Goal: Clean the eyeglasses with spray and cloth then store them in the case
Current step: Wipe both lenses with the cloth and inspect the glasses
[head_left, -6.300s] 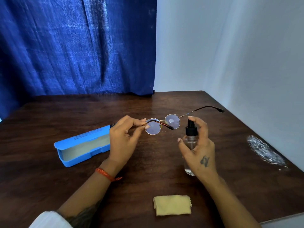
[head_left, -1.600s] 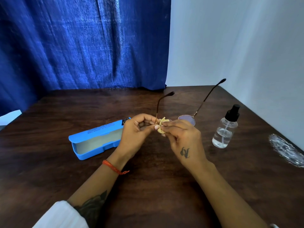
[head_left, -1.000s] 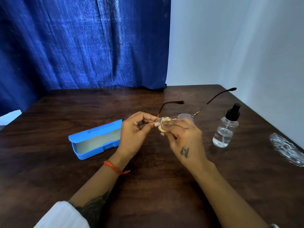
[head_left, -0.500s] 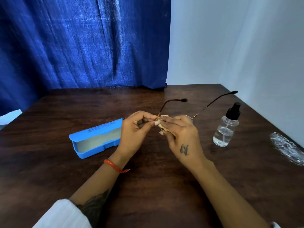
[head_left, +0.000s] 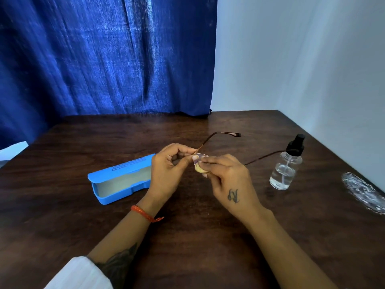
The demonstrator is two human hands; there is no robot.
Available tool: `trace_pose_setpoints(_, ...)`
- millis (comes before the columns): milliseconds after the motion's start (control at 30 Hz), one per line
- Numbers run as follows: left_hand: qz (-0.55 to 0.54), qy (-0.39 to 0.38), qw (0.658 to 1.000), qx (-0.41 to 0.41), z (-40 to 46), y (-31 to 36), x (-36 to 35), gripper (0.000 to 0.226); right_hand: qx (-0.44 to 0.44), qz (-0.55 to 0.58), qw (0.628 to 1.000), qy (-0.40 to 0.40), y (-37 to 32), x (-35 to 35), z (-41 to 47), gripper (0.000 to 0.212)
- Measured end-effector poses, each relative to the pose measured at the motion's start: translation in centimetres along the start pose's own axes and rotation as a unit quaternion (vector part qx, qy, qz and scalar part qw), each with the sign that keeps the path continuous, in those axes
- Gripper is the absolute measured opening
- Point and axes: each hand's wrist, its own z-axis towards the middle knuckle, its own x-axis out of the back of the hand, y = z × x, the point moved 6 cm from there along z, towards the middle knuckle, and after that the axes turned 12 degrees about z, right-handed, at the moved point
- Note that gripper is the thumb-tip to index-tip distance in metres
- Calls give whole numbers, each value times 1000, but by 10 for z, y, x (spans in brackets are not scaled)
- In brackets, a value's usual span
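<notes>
Both hands are raised over the middle of the dark wooden table [head_left: 198, 247]: the left hand [head_left: 168, 174] pinches the eyeglasses [head_left: 208, 142] at the frame corner by one lens, while the right hand [head_left: 227, 180] pinches a small yellow cloth [head_left: 199, 168] against that lens. Both temple arms are unfolded and point away from the person. The open blue case [head_left: 116, 180] lies just left of the left hand; the clear spray bottle [head_left: 286, 166] stands upright to the right.
</notes>
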Motion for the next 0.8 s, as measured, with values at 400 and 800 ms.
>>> trace_pose_setpoints(400, -9, 25, 1000, 5, 0, 4, 1, 20, -317, 619, 695, 184, 29, 24, 0, 24)
trace_pose_setpoints(800, -28, 21, 999, 11, -2, 7, -2, 20, -89, -102, 987, 90, -10, 23, 24, 18)
